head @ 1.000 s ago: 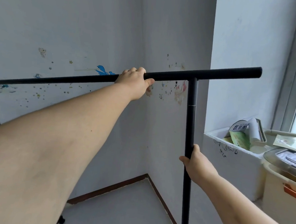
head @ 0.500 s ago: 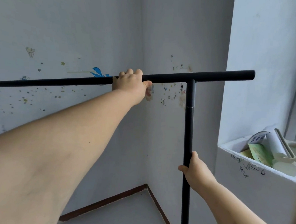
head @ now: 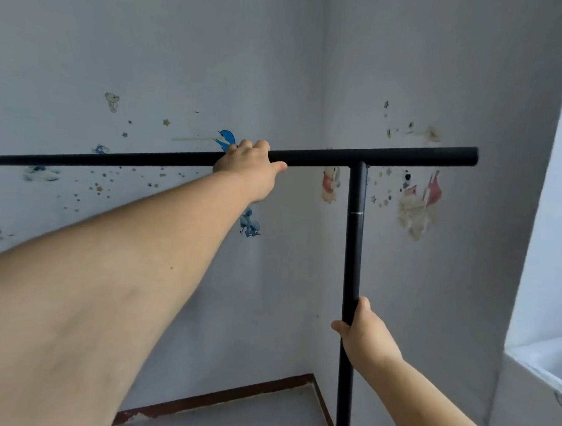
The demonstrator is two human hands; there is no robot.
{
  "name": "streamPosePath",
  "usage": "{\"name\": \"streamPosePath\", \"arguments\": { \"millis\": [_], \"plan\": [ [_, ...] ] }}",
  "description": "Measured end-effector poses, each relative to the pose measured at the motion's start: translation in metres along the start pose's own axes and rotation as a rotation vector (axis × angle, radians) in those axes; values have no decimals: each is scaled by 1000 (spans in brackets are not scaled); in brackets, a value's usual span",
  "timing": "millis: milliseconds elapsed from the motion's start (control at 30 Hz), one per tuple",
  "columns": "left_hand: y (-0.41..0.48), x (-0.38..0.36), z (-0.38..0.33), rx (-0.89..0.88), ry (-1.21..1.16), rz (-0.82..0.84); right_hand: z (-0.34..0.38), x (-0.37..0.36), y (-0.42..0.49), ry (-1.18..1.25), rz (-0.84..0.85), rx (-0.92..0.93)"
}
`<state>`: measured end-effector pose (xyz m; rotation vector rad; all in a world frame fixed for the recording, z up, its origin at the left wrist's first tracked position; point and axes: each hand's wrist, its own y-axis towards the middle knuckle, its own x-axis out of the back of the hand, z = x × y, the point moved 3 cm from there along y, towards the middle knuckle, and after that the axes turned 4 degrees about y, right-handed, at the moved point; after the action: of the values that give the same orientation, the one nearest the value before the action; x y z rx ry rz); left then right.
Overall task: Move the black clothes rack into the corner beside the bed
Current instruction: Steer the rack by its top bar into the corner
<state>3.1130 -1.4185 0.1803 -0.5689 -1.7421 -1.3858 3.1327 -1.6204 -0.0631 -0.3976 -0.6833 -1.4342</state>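
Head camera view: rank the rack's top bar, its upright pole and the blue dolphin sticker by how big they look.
1. top bar, running off frame on the left
2. upright pole, cut off at the bottom
3. blue dolphin sticker, by far the smallest

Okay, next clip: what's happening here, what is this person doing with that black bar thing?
A person is handling a black clothes rack with both bare hands. The left hand is closed over the horizontal top bar, and the right hand has its grip on the vertical post below it. The rack faces a wall corner covered in worn cartoon stickers, with the skirting board visible low down. The rack's feet are out of view, so how close it stands to the corner cannot be told.
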Motion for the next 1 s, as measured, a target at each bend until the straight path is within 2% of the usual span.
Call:
{"name": "streamPosePath", "arguments": {
  "millis": [367,667,1000],
  "plan": [
    [103,-69,17,7,81,-22,14,-43,126,21,-10,-8],
    [181,-127,22,-78,150,-96,17,-67,219,18,-1,-30],
    [253,-171,46,18,250,-93,35,-105,316,38,33,85]
  ]
}}
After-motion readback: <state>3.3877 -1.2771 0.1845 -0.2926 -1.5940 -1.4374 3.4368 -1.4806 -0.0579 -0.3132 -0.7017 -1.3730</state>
